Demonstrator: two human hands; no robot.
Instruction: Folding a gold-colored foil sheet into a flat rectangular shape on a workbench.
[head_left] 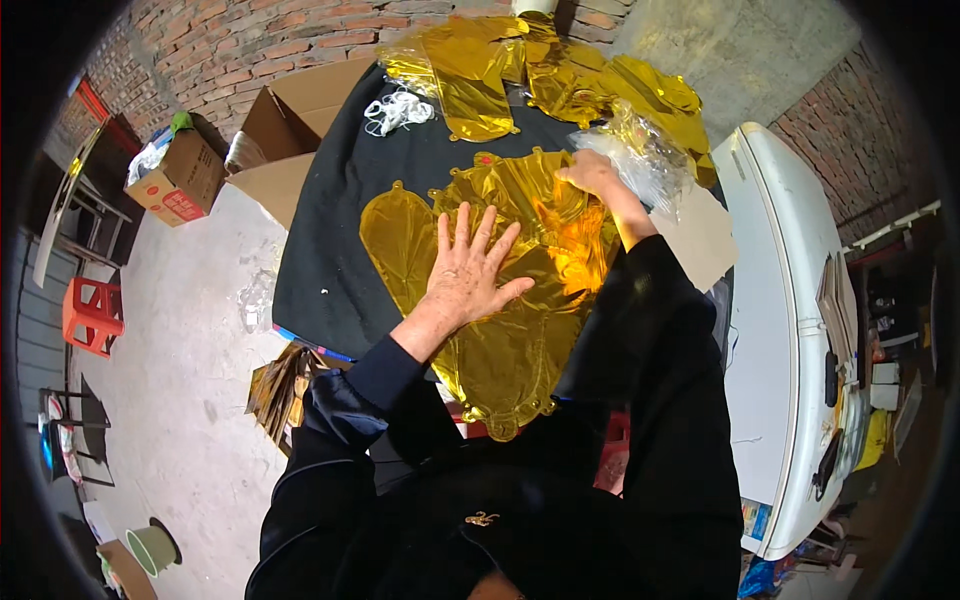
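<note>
A flat, uninflated gold foil balloon lies on the black-covered table, its lower end reaching over the near edge. My left hand presses flat on it with the fingers spread. At the balloon's far right edge, my right hand has its fingers closed on the foil. The foil bunches into shiny creases below that hand. Beside my right hand sits a heap of clear plastic bags. More gold foil balloons are piled along the far side of the table, near a bundle of white string.
Open cardboard boxes stand left of the table, with another box farther out. A red stool and a green bucket are on the floor at left. A long white appliance borders the right side.
</note>
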